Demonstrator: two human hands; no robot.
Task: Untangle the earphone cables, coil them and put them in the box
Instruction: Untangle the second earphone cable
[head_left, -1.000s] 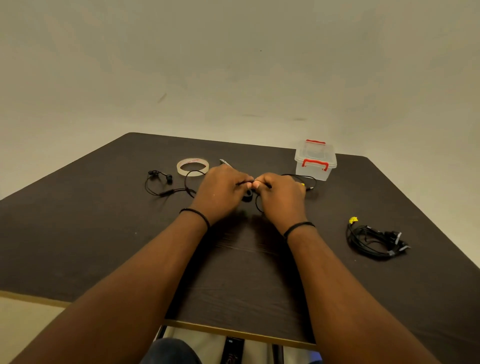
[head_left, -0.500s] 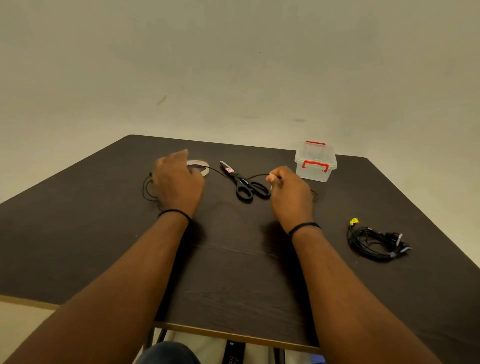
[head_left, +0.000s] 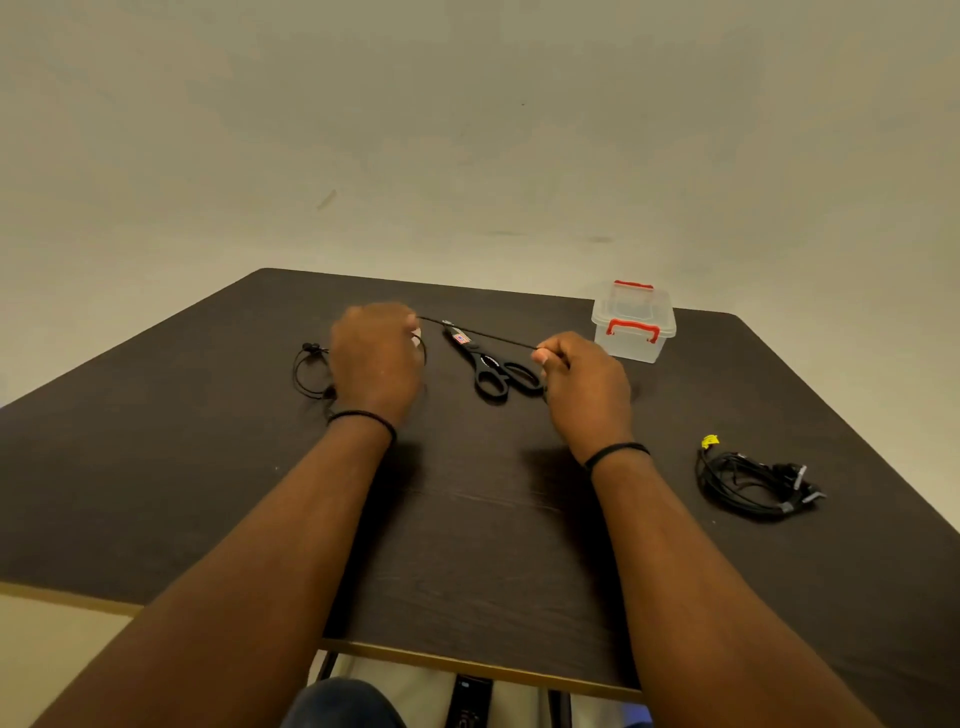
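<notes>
Now straightening: left hand and right hand pinching earphone cable taut; coiling probably coming next.

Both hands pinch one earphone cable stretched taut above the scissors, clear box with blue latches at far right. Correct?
Not quite. The head view shows the clear box has red latches, not blue. The rest holds: left hand and right hand pinch one earphone cable stretched taut above the scissors.
</notes>
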